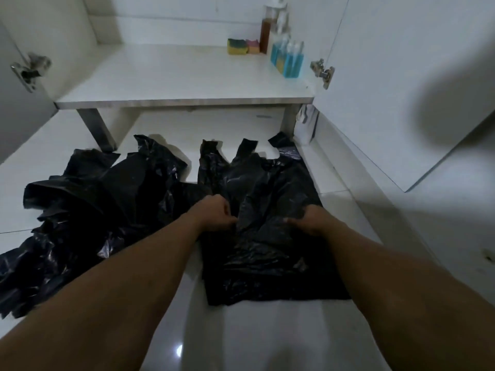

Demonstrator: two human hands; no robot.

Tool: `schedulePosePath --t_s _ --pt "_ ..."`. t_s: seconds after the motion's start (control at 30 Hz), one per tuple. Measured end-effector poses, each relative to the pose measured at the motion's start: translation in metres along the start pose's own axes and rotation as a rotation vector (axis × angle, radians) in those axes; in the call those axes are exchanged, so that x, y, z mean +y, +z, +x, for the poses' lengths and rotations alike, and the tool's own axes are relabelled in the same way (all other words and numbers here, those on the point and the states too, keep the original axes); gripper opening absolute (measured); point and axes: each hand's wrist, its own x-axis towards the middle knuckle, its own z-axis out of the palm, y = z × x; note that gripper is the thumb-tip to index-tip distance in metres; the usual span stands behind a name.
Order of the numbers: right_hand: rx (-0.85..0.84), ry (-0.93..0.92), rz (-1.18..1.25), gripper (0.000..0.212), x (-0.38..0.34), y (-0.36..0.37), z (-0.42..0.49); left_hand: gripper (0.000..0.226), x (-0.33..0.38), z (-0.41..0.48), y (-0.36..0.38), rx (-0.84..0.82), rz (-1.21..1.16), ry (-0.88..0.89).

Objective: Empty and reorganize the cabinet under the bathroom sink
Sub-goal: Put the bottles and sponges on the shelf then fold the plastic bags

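Black plastic bag [267, 250]: lies spread on the floor right in front of the person, handle loops pointing towards the cabinet, with both forearms reaching over its near half.
Left hand [214, 216]: fingers curled, pinching a raised fold of the bag near its middle.
Right hand [310, 220]: fingers bent onto the same bag just beside the fold, gripping the plastic.
Floor [254, 338]: glossy white tiles.
Pile of bags [93, 210]: more crumpled black plastic heaped to the left, its edge touching the spread bag.
White item [306, 124]: tucked by the cabinet's right foot; what it is cannot be told.
Cabinet leg [97, 129]: grey metal post just beyond the pile.
Cabinet shelf [174, 73]: white board, both doors swung open, a metal hinge [322, 72] on the right door [401, 76].
Blue bottles [288, 60]: clustered at the shelf's right side; labels too blurred to read.
Sponges [233, 46]: two side by side, further back.
Brown bottle [266, 33]: upright just beside the sponges.
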Motion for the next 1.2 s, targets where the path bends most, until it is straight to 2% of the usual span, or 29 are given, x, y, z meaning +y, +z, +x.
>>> schedulePosePath --t_s 0.03,0.1,0.17,0.23,0.37,0.43,0.5,0.57,0.7,0.83,0.9,0.97,1.07,1.13,1.2 --pt "-0.008 0.015 -0.073 0.115 0.002 0.005 0.003 0.040 0.003 -0.001 0.005 0.057 0.097 0.076" --pt "-0.045 0.025 -0.157 0.116 0.008 0.018 0.008 0.081 0.003 0.000 0.020 -0.037 0.238 0.188" --pt "-0.102 0.004 -0.189 0.107 0.007 0.022 0.001 0.110 0.002 -0.001 0.033 -0.136 0.324 0.171" --pt "-0.120 0.002 -0.187 0.094 0.007 0.025 -0.002 0.118 0.002 -0.005 0.044 -0.151 0.400 0.112" --pt "-0.129 0.016 -0.137 0.089 0.007 0.027 0.001 0.086 0.000 -0.011 0.049 -0.103 0.317 0.065" --pt "-0.042 0.039 -0.131 0.087 0.003 0.027 -0.001 0.071 -0.006 -0.011 0.048 0.019 0.272 0.060" --pt "0.085 0.015 -0.176 0.083 -0.006 0.027 -0.007 0.066 -0.014 -0.010 0.047 0.126 0.264 0.028" --pt "0.061 -0.067 -0.184 0.091 -0.014 0.031 -0.005 0.075 -0.023 -0.010 0.045 0.131 0.276 -0.052" --pt "-0.146 -0.104 -0.230 0.105 -0.023 0.042 0.001 0.104 -0.040 -0.016 0.043 0.028 0.285 -0.205" --pt "-0.141 -0.078 -0.265 0.108 -0.023 0.043 0.005 0.114 -0.060 -0.023 0.037 0.020 0.300 -0.440" --pt "-0.139 -0.070 -0.275 0.110 -0.025 0.042 0.004 0.111 -0.056 -0.023 0.033 0.076 0.316 -0.485" --pt "-0.133 -0.062 -0.282 0.112 -0.028 0.043 0.002 0.091 -0.042 -0.020 0.031 0.209 0.348 -0.436" --pt "-0.083 -0.038 -0.303 0.114 -0.033 0.042 0.000 0.057 -0.018 -0.010 0.029 0.387 0.358 -0.256" --pt "0.034 -0.059 -0.292 0.110 -0.036 0.041 0.000 0.048 -0.011 0.001 0.032 0.402 0.370 -0.102" --pt "0.169 -0.104 -0.243 0.093 -0.037 0.039 0.004 0.053 -0.011 0.016 0.034 0.321 0.362 0.015"
